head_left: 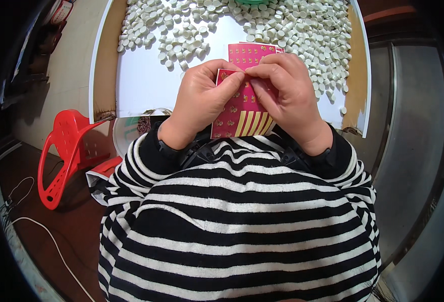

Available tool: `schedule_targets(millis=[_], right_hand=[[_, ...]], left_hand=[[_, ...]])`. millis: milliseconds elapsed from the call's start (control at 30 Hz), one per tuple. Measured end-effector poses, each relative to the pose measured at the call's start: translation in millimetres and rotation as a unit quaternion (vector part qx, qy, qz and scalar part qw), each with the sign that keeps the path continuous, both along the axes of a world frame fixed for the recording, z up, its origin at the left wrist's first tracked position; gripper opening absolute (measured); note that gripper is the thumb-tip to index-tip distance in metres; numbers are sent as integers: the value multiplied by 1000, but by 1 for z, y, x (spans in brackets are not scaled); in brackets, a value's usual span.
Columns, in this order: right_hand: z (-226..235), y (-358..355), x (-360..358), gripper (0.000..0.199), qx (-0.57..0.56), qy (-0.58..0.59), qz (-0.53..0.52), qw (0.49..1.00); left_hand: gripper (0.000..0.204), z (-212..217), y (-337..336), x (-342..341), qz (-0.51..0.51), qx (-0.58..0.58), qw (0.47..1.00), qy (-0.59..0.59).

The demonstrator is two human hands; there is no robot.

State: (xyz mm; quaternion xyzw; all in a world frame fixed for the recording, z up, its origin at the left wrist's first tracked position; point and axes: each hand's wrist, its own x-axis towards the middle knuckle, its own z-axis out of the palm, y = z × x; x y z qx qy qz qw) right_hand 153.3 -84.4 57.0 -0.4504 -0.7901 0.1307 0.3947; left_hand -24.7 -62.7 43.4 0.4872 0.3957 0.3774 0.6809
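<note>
Leftward, a red slotted plastic chair (pixel 66 151) stands on the dark reddish floor (pixel 81 236), beyond a white-bottomed, wood-walled tray (pixel 104 65). Small white cylindrical pieces (pixel 327 45) crowd its far edge. Over its near edge's middle, left hand (pixel 199 93) and right hand (pixel 295 90) pinch pink, gold-printed paper sheets (pixel 239 103), fingertips meeting. Grey panels (pixel 415 116) stand rightmost.

White-topped table (pixel 136 83) with tan sides, brightly lit. Red plastic chair (pixel 70 132) just off near left corner. Dark reddish-brown floor (pixel 35 209) below, pale cable (pixel 56 244) curving across it. Pale beige expanse (pixel 83 45) beyond left edge, wall or floor unclear. Dark-edged grey panels (pixel 418 100) past right edge.
</note>
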Motion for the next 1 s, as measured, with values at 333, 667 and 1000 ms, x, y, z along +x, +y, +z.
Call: schedule_targets(millis=[333, 667, 1000], right_hand=[[-4, -1, -1, 22, 58, -31, 9, 998], [-4, 3, 1, 19, 7, -9, -31, 999], [-6, 2, 0, 18, 82, -45, 1, 996]], left_hand=[[13, -6, 0, -1, 17, -33, 999, -16], [12, -3, 1, 1, 18, -41, 998, -40], [7, 1, 0, 1, 5, -25, 1000, -3]])
